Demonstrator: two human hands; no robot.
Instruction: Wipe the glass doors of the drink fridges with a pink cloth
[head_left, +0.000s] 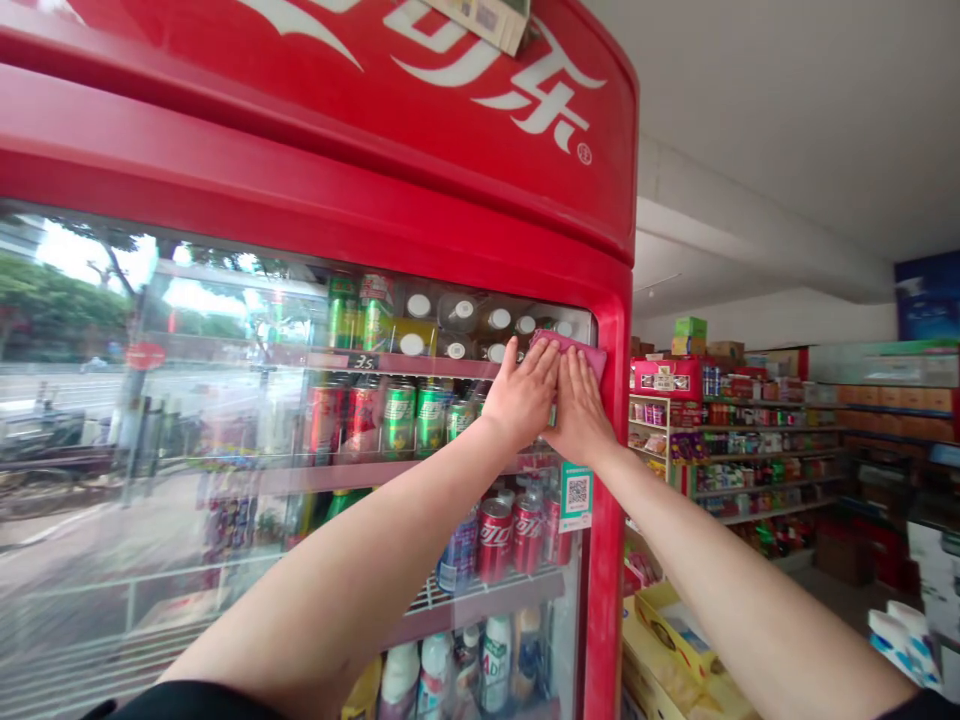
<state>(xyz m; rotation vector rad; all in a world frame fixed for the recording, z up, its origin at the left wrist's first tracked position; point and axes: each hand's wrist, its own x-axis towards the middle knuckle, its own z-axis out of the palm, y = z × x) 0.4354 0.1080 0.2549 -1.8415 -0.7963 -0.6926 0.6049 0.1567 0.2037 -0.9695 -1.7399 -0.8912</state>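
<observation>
A folded pink cloth (596, 358) lies against the glass door (247, 420) of a red drinks fridge (450, 215), near the door's upper right corner. Both my hands are flat on it, side by side. My left hand (525, 392) has its fingers stretched out over the cloth's left part, thumb pointing up. My right hand (581, 410) presses beside it, fingers straight and pointing up. Behind the glass stand green cans (400, 415) and red cola cans (495, 535). Below the right hand, a QR code sticker (577, 495) is stuck to the glass.
The fridge's red frame (611, 450) runs down right of my hands. Yellow boxes (675, 630) stand low beside it. Stocked store shelves (765, 445) fill the right background. A carton (487, 18) shows at the top of the fridge. Street reflections cover the left glass.
</observation>
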